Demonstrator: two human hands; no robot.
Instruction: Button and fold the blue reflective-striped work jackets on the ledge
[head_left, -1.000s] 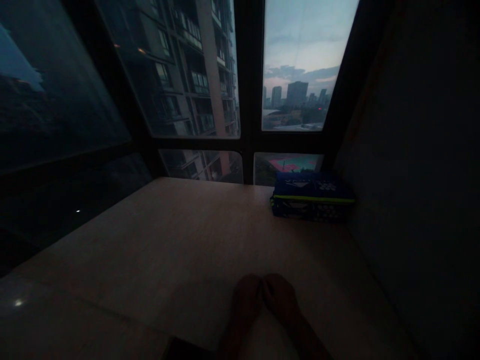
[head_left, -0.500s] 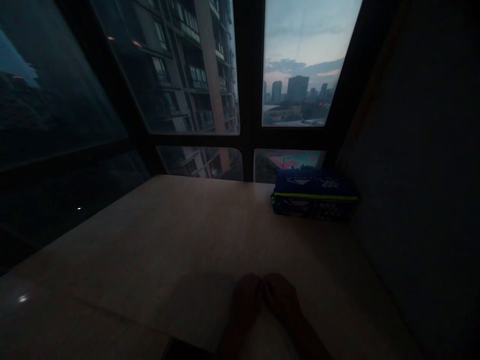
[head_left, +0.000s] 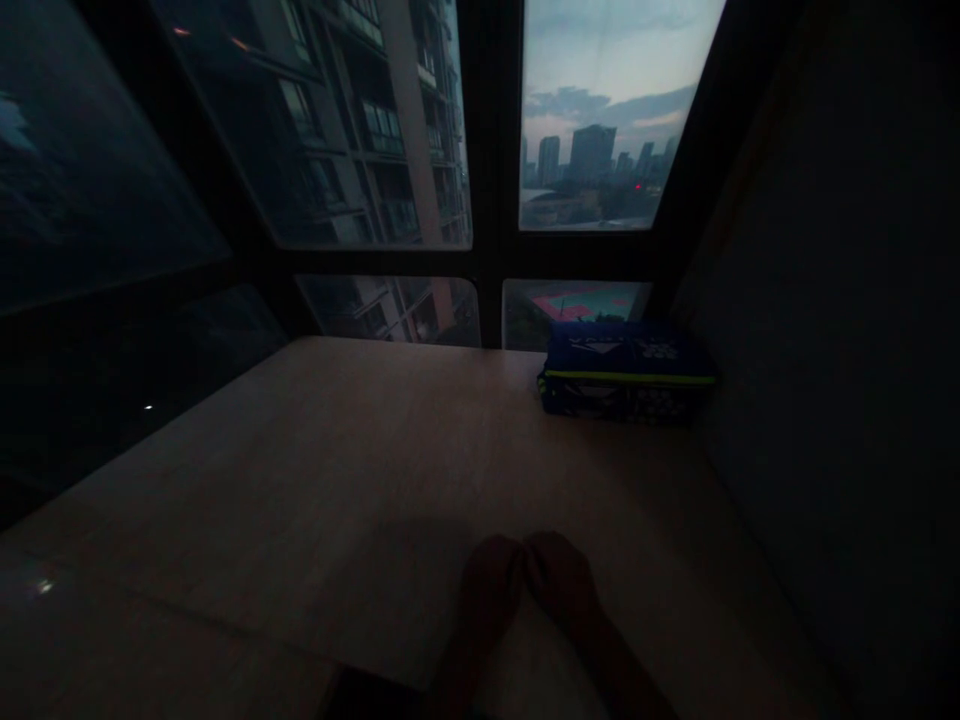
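My left hand (head_left: 491, 580) and my right hand (head_left: 559, 580) meet side by side low in the dim view, over a pale stone-like surface (head_left: 390, 440). Both hands have their fingers curled in, and the fingertips touch or nearly touch. Darkness hides whatever may be between the fingers. Beyond them, at the back right of the surface, lies a dark blue case (head_left: 626, 368) with a bright yellow-green stripe and pale printing. Neither hand touches it.
Dark window frames (head_left: 491, 200) rise behind the surface, with tall buildings and sky outside. A dark wall (head_left: 840, 380) stands on the right. Some dark object or edge (head_left: 371, 695) shows at the bottom, left of my forearms.
The view has shifted a little, so the window, case and surface appear slightly higher. My hands stay together in much the same pose.
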